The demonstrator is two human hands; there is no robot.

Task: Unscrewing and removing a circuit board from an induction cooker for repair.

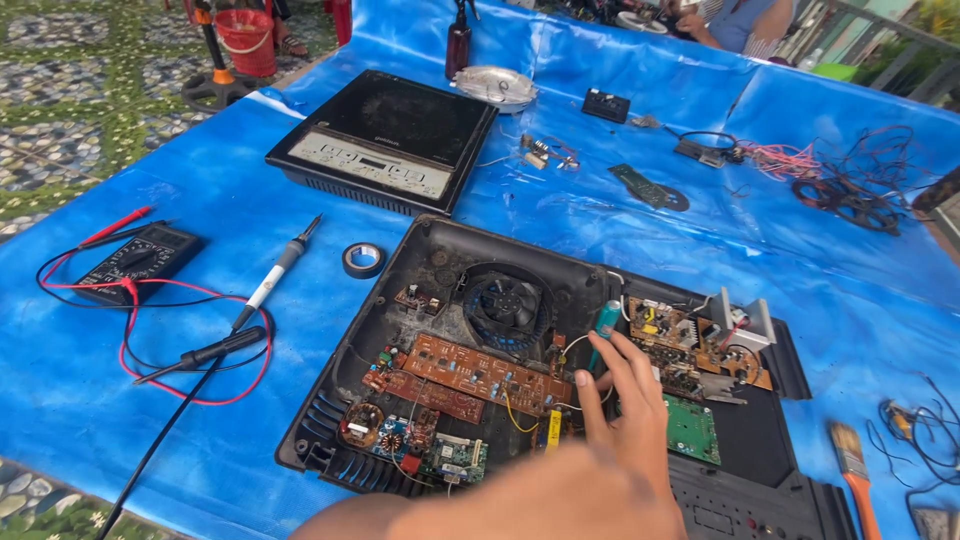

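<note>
My right hand (625,420) reaches in from the bottom edge over an opened black induction cooker base (420,250). Its thumb and fingers hold a teal-handled screwdriver (606,318) that stands nearly upright between the brown circuit boards (470,370) and the right-hand board (665,330). A black round fan (505,305) sits just left of the screwdriver. A small green board (692,428) lies beside my fingers. My left hand is out of view.
On the blue tarp (200,200) lie a closed black induction cooker (385,140), a black multimeter with red leads (135,262), a soldering iron (275,275), a tape roll (362,259), an orange-handled brush (852,465) and tangled wires (850,185). Another person sits at the far edge (735,22).
</note>
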